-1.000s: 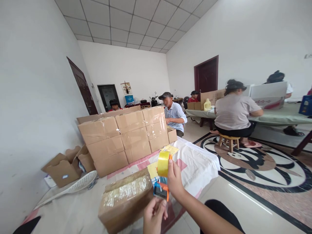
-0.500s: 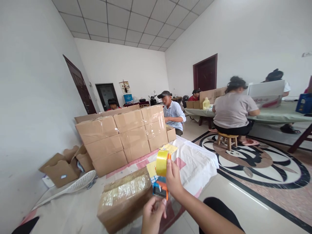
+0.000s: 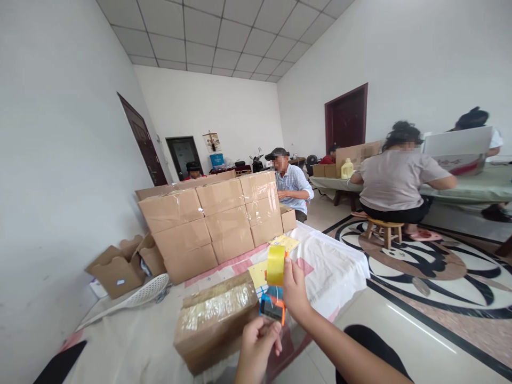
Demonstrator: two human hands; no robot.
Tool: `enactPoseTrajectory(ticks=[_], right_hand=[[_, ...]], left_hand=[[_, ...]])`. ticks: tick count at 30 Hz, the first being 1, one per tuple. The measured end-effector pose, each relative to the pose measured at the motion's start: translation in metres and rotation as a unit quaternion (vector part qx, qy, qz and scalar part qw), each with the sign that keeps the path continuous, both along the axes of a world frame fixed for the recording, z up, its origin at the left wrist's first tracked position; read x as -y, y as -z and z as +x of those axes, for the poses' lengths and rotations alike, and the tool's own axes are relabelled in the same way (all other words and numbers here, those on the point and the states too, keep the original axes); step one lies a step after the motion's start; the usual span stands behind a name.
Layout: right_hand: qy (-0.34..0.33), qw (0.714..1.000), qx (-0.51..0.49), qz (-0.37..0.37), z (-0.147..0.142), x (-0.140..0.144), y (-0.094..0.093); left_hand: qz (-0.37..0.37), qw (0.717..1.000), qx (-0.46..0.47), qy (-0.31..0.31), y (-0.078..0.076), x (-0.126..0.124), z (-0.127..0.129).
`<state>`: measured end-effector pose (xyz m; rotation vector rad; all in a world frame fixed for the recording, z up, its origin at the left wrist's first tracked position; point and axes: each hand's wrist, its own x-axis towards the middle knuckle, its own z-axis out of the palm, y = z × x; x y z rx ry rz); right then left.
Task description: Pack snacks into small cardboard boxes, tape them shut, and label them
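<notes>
tape dispenser [image 3: 273, 288] sits just right of the taped carton [image 3: 218, 319] — my right hand [image 3: 295, 290] is wrapped around its handle, yellow roll on top. my left hand [image 3: 256, 349] pinches something below the dispenser — i cannot tell what.

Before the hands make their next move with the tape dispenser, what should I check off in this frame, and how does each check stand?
1. Right hand grips the tape dispenser: ok.
2. Yellow tape roll sits on the dispenser: ok.
3. Left hand pinches the tape end below the dispenser: cannot tell, the end is too small and clear to see.
4. Taped carton lies on the table just left of the hands: ok.
5. Carton's top seam fully taped: cannot tell; tape covers the top, its ends are unclear.
6. Stack of sealed cartons stands apart from the hands: ok.
</notes>
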<state>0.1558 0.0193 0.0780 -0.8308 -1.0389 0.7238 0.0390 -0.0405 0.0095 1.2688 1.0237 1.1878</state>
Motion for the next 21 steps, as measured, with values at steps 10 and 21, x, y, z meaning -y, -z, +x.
enactPoseTrajectory(ticks=[10,21], right_hand=[[0.004,1.000,-0.001,-0.008,-0.0012,-0.0032,0.0016],[-0.021,1.000,-0.022,-0.008,-0.0016,-0.0020,0.0025]], left_hand=[[0.042,0.998,-0.025,-0.039,0.0099,0.0001,-0.0007],[0.058,0.997,-0.029,-0.034,0.0114,-0.0013,-0.0012]])
